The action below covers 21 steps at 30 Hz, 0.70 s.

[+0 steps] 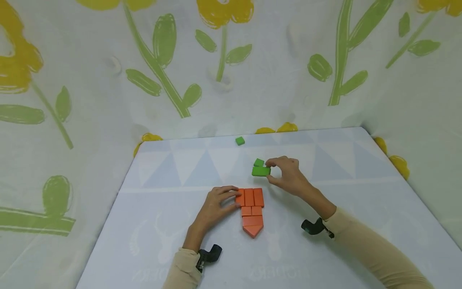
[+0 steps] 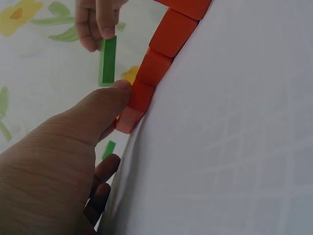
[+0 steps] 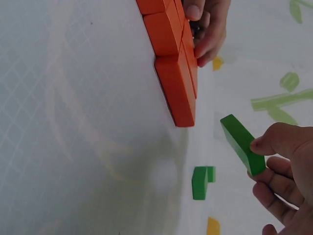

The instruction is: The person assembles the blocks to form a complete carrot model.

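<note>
Flat orange blocks (image 1: 249, 197) lie joined on the table: a row of three upright ones, two small squares, a wider piece, and a triangle (image 1: 253, 230) pointing toward me. At the row's left side my left hand (image 1: 215, 206) holds the leftmost block, thumb near its close end and fingers over its far end. Between thumb and fingers, my right hand (image 1: 287, 175) pinches a green rectangular block (image 1: 260, 171) beyond the row. The right wrist view shows this green block (image 3: 239, 139) raised and tilted. Just behind it in the head view sits a smaller green block (image 1: 258, 162).
Another small green block (image 1: 240, 141) lies near the table's back edge. A white cloth (image 1: 263, 100) with printed flowers hangs behind and beside the table (image 1: 151, 224). Dark wrist cameras (image 1: 313, 227) are strapped to both forearms.
</note>
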Available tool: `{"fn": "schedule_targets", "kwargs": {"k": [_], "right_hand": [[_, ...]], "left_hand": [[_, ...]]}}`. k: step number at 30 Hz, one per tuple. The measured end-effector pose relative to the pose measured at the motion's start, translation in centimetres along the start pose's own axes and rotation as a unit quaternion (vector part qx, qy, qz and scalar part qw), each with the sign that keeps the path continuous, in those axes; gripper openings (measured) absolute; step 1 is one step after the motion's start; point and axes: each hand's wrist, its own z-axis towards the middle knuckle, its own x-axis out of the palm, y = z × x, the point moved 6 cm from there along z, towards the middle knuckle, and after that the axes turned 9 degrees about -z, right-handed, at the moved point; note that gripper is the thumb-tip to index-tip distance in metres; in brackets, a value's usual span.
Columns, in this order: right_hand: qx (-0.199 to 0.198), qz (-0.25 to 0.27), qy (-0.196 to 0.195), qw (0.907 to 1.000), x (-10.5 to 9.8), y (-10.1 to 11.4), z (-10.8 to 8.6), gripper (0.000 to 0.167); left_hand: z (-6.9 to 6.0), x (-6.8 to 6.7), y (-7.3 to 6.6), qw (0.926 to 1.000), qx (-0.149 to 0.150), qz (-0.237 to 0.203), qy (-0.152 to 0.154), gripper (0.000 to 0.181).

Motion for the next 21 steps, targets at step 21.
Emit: {"fn": "schedule_targets", "kwargs": {"k": [21], "right_hand": [[-0.044, 0.003, 0.122, 0.9916, 5.0, 2.0, 1.1, 0.031]], "left_hand": [[0.0, -0.1, -0.1, 0.9998, 0.018, 0.003, -0.002, 0.036]]}}
